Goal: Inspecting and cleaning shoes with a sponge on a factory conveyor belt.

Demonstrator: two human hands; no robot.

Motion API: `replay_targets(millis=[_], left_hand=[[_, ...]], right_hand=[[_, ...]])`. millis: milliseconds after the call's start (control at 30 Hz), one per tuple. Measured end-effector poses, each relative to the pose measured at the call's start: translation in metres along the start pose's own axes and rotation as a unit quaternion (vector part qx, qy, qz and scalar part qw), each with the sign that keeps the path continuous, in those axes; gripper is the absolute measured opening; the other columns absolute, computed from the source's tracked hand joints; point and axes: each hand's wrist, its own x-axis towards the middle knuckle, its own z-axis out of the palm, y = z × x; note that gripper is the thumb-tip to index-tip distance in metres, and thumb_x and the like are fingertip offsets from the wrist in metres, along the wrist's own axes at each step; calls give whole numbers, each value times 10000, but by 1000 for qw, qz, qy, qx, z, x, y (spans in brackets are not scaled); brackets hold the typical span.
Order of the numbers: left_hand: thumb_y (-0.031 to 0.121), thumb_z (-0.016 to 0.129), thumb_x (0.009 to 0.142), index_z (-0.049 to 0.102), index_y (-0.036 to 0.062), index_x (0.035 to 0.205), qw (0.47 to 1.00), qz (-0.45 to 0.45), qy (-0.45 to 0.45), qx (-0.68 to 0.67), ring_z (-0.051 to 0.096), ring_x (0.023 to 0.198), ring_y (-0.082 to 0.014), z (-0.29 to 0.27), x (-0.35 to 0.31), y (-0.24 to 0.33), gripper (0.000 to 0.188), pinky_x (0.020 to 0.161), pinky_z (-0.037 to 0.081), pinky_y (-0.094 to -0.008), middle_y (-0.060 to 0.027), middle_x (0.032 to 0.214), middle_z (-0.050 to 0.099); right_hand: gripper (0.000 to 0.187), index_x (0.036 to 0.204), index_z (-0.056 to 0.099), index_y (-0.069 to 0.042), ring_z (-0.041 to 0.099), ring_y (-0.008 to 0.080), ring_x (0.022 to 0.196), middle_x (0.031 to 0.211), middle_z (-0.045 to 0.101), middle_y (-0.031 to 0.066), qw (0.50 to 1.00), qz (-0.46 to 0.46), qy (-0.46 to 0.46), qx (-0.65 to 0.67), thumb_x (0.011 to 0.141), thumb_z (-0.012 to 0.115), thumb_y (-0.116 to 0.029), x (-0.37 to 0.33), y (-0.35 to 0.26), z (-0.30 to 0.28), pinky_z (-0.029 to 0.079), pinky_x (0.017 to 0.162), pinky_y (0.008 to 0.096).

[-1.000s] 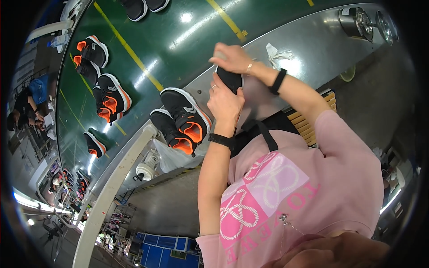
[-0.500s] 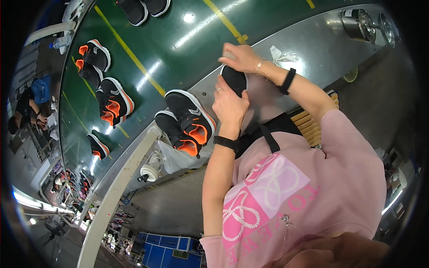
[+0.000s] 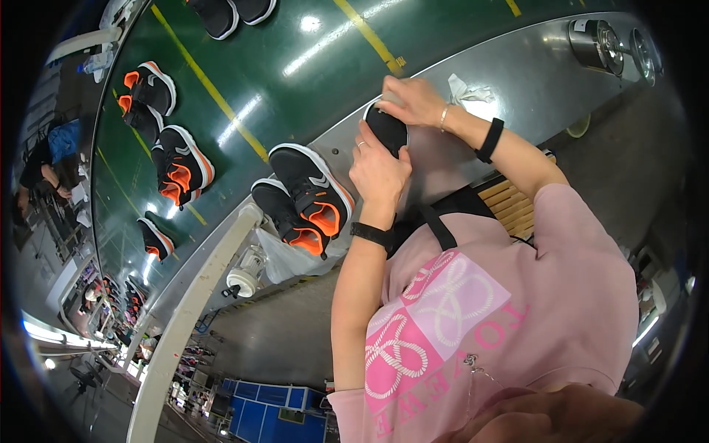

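Observation:
A black shoe with a pale sole edge (image 3: 389,133) is on the metal ledge in front of me. My left hand (image 3: 378,171) grips it, fingers over its upper, and covers its near part. At the toe, my right hand (image 3: 417,103) has its fingers bent in a pinch against the shoe's edge. Whatever may be between those fingertips is too small to make out. Left of my left hand sits a pair of black sports shoes with orange linings: one front shoe (image 3: 312,184) overlaps the other (image 3: 284,215).
A green conveyor belt (image 3: 244,81) with yellow lines carries several black-and-orange shoes (image 3: 185,166). On the metal ledge (image 3: 532,74) lie crumpled white paper (image 3: 470,92) and a metal canister (image 3: 593,46). A pale rail (image 3: 192,303) slants at the lower left. A person (image 3: 44,170) works across the belt.
My right hand has moved slightly right and down onto the shoe's toe, with its fingers bent in. My left hand keeps its hold. Shoes on the belt have shifted slightly left.

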Motion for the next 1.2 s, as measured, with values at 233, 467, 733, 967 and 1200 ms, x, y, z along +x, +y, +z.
replay_targets(millis=[233, 467, 733, 967, 1200], left_hand=[[313, 786, 745, 348, -62, 1421, 1000, 8, 13, 2, 632, 1000, -351, 2, 0, -3, 889, 759, 564, -449, -187, 1150, 584], [311, 784, 749, 344, -57, 1427, 1000, -5, -7, 2, 631, 1008, -353, 0, 0, 1, 888, 764, 562, -448, -191, 1165, 582], [331, 793, 744, 349, -57, 1419, 1000, 1, 1, 9, 637, 1004, -349, 4, 2, -2, 896, 767, 565, -447, -187, 1159, 586], [343, 789, 751, 352, -54, 1422, 1000, 10, 15, 19, 641, 1006, -354, 8, 3, -2, 894, 768, 565, -447, -195, 1166, 585], [331, 787, 753, 352, -52, 1422, 1000, -1, 4, 14, 635, 1006, -357, 4, 2, -2, 885, 781, 563, -450, -180, 1184, 580]], right_hand=[[362, 985, 507, -66, 621, 438, 710, 710, 636, 202, 1000, 6, 10, -10, 941, 604, -412, 23, -9, 17, 480, 647, 510], [373, 980, 515, -80, 634, 422, 700, 718, 653, 176, 1000, 0, 8, -20, 930, 609, -437, 23, -9, 10, 490, 629, 511], [340, 982, 520, -87, 636, 424, 705, 713, 647, 189, 1000, 21, 17, 12, 927, 626, -405, -7, 3, 5, 487, 632, 508], [355, 977, 510, -85, 636, 433, 742, 741, 653, 192, 1000, 17, 4, -22, 945, 590, -430, 35, -13, 17, 487, 654, 511], [272, 918, 532, -70, 617, 402, 779, 786, 623, 188, 996, 31, 36, -73, 894, 692, -289, -46, 12, -5, 475, 671, 476]])
